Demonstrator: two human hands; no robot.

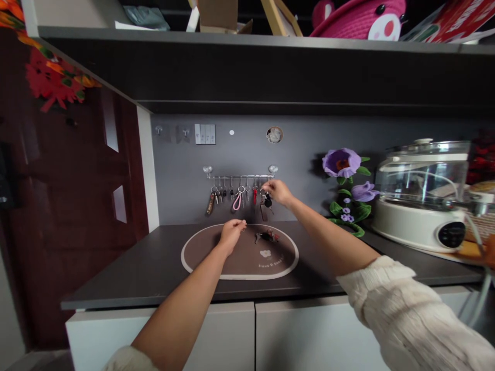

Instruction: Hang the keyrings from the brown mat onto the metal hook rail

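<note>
A metal hook rack (240,177) is fixed to the grey wall by suction cups, with several sets of keys hanging from it. Among them are a brown tag (211,203), a pink loop strap (237,201) and a red key (255,195). At the rack's right end my right hand (279,192) pinches the ring of a bunch of keys (267,202) with dark fobs. My left hand (232,235) is closed in a pinch above the brown oval mat (209,257); the small thing at its fingertips is unclear. More keys (268,236) lie on the mat.
Purple felt flowers (342,164) and a white appliance with a clear top (421,206) stand on the right of the dark counter (127,273). Overhead runs a shelf (247,67) bearing boxes and a pink basket (359,18). A dark red door (69,206) is at left.
</note>
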